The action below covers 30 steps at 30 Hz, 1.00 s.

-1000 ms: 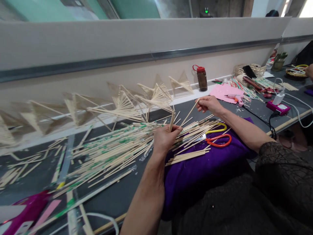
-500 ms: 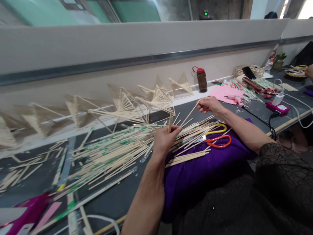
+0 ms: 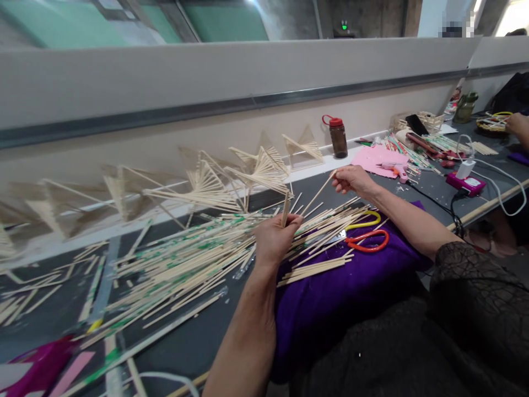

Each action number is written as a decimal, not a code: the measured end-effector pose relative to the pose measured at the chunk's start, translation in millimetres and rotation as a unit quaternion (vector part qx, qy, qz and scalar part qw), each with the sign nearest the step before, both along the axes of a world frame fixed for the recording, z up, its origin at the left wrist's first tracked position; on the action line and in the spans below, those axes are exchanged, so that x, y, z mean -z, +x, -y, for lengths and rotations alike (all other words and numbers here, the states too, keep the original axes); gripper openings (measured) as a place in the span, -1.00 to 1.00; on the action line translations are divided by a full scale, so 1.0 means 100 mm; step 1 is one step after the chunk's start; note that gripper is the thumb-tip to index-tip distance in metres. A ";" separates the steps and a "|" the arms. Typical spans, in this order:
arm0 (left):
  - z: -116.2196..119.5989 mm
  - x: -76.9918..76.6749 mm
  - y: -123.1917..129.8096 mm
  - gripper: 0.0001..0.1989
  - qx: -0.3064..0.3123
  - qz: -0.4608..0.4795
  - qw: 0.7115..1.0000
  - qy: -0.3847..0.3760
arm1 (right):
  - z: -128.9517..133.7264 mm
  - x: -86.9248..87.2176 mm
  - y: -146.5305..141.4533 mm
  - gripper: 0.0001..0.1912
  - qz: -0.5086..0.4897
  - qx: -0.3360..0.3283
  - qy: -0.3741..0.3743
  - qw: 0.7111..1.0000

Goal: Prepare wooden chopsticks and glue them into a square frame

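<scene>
My left hand point(image 3: 276, 237) is closed round a few thin wooden sticks point(image 3: 285, 208) that stand up out of the fist. A single thin stick point(image 3: 317, 194) slants from the left fingertips up to my right hand point(image 3: 352, 181), which pinches its far end. Below the hands, loose sticks point(image 3: 326, 227) lie across a purple cloth point(image 3: 330, 309) on my lap. Scissors point(image 3: 367, 241) with one yellow and one red handle rest among them, their blades partly covered by sticks. A short bundle of cut sticks point(image 3: 316, 269) lies nearer to me.
Many sticks in green-marked wrappers point(image 3: 185, 259) cover the dark table. Fan-shaped stick models point(image 3: 206, 182) line the wall. To the right are a brown bottle point(image 3: 338, 139) with a red lid, a pink glue gun point(image 3: 397, 170) and a purple power strip point(image 3: 465, 184). Another person's hand point(image 3: 518, 125) shows far right.
The view has shifted slightly, so most things sit a little further left. Both hands keep their hold on the sticks, with hardly any movement.
</scene>
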<state>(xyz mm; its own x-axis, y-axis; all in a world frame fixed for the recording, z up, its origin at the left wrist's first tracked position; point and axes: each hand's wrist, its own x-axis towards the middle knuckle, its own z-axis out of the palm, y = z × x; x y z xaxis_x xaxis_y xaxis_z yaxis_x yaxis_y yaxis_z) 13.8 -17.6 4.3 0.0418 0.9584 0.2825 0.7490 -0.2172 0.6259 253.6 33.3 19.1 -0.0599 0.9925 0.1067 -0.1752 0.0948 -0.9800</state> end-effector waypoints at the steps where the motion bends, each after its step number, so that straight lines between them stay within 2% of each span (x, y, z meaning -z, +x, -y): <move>1: 0.00 0.00 0.00 -0.72 0.000 0.005 1.000 0.000 | 0.00 0.01 0.00 -0.89 -0.004 -0.007 0.006 1.000; 5: 0.00 0.01 -0.01 -0.74 0.002 0.022 1.000 -0.007 | -0.04 0.06 0.03 -0.80 0.000 -0.015 0.048 0.999; 10: 0.00 0.00 -0.01 -0.74 0.004 0.022 1.000 -0.012 | -0.09 0.13 0.09 -0.91 0.144 0.027 0.126 0.981; 13: 0.01 0.00 -0.01 -0.72 0.004 0.013 1.000 -0.013 | -0.10 0.15 0.09 -0.90 0.194 0.033 0.106 0.975; 17: 0.00 0.01 0.01 -0.72 0.020 0.006 1.000 -0.021 | -0.09 0.14 0.07 -0.89 0.143 0.021 0.045 0.988; 21: -0.01 0.02 0.01 -0.73 0.032 0.011 0.999 -0.018 | -0.06 0.11 0.08 -0.91 0.093 0.010 0.028 0.995; 30: -0.03 0.05 -0.01 -0.73 0.036 0.050 0.996 -0.060 | -0.06 0.10 0.07 -0.94 0.091 0.033 0.078 0.992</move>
